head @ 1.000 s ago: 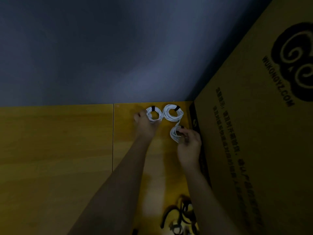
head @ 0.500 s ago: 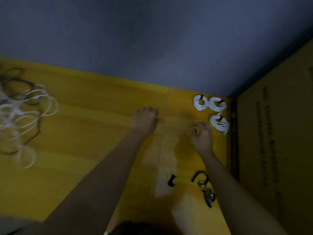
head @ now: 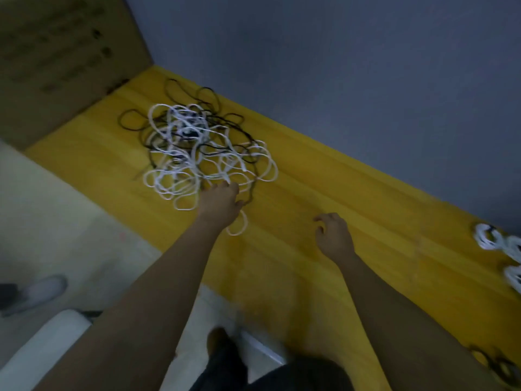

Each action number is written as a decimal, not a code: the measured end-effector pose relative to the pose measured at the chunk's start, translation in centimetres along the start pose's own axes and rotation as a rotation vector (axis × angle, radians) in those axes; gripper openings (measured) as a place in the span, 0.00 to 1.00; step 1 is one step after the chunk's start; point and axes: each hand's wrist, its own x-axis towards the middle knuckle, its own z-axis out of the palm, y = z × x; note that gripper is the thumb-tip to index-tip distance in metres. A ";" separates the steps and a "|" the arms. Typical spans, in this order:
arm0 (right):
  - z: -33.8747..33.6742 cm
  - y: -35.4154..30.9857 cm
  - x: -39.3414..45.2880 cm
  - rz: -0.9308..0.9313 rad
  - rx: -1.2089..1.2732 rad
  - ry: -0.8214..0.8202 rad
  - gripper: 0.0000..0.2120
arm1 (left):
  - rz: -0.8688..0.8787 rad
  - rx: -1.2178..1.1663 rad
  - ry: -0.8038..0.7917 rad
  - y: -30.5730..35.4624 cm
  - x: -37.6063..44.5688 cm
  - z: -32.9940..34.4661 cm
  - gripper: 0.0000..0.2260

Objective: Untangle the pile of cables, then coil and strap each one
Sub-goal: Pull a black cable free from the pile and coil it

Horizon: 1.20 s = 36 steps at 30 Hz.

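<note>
Yellow table (head: 324, 193) against grey wall (head: 338, 66), tangled cables (head: 197, 148), hands apart, fingers loose.

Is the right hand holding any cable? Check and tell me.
No. The right hand hovers over bare yellow table, fingers loosely curled, apart from the cable pile.

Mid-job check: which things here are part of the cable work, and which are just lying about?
Job:
- tangled pile of white and black cables, left hand at its near edge
- strapped white coils, far right
- right hand, holding nothing
- black straps, blurred, lower right

Lying about:
- cardboard box
- shoe on the floor
</note>
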 end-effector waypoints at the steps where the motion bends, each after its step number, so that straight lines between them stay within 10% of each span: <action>1: 0.5 -1.7 0.4 -0.007 -0.021 -0.009 0.15 | -0.013 -0.014 0.001 -1.8 -0.3 -0.3 0.16; 27: 13.8 -40.5 22.6 -0.595 -0.179 0.026 0.13 | -0.255 -0.200 0.006 -36.3 13.8 -4.1 0.16; 36: 22.2 -44.7 23.9 -0.194 -0.427 -0.285 0.15 | -0.059 -0.095 -0.164 -44.0 20.3 -3.9 0.16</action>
